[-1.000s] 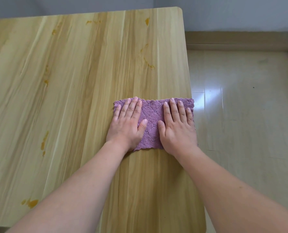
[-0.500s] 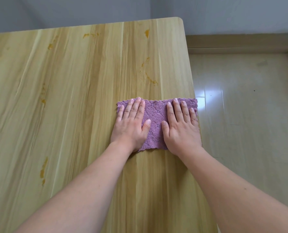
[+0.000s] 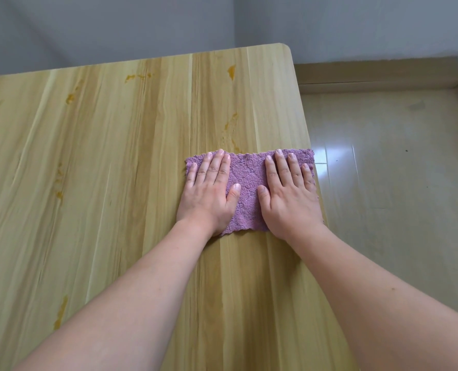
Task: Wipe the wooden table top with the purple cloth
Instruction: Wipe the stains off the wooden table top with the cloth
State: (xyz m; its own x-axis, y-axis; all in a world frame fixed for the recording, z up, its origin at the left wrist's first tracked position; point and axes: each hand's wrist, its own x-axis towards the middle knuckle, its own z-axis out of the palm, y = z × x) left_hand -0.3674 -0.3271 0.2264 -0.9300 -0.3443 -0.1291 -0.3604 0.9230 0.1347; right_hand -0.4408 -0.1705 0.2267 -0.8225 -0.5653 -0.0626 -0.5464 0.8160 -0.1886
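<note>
The purple cloth lies flat on the wooden table top, close to the table's right edge. My left hand presses palm-down on the cloth's left half, and my right hand does the same on its right half. The fingers of both hands point away from me. An orange streak runs down to the cloth's far edge. More orange stains sit near the far edge, at the left and near me.
The table's right edge drops to a glossy pale floor. A grey wall stands behind the table's far edge, and a skirting board runs along the floor.
Both hands have slid the cloth away from me along the right side of the table, up to the orange streak. More of the far wall is in view now.
</note>
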